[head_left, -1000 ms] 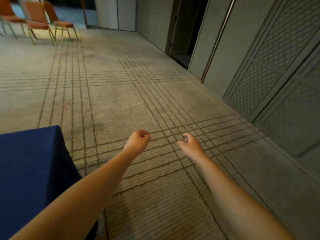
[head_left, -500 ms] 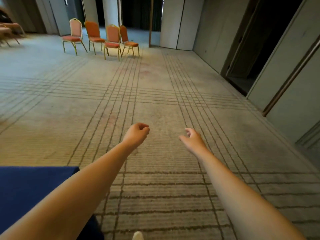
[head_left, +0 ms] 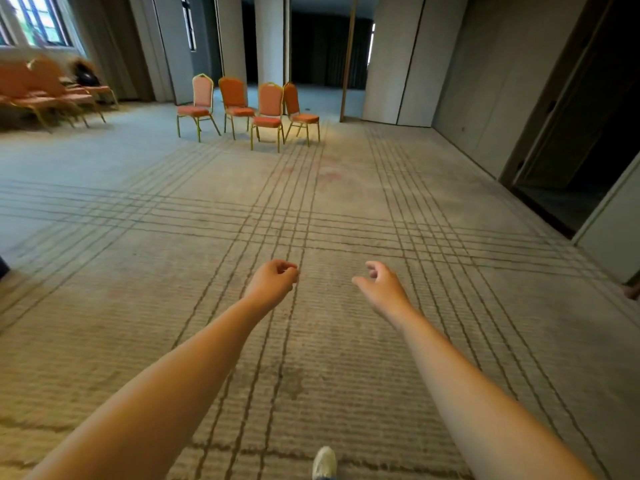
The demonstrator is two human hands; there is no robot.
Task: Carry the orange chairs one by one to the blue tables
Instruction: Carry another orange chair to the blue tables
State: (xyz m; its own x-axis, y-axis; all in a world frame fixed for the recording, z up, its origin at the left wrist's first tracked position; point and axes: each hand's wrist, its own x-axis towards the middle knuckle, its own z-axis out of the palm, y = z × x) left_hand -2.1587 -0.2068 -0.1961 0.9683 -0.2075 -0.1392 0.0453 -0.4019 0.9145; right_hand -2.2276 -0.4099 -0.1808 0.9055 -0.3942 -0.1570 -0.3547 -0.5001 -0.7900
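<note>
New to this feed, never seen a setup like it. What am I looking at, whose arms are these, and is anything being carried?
There is no machine: a person wears one wide-angle camera on the head, looking forward and down, so the two bare arms coming in from the bottom are theirs. The left hand and the right hand are held out in front, fingers loosely curled, holding nothing. Underfoot is lined carpet, with a shoe toe at the bottom edge. Ahead, four orange chairs with gold frames stand in a loose group; more orange chairs sit far left near a window. No blue table shows in this view.
</note>
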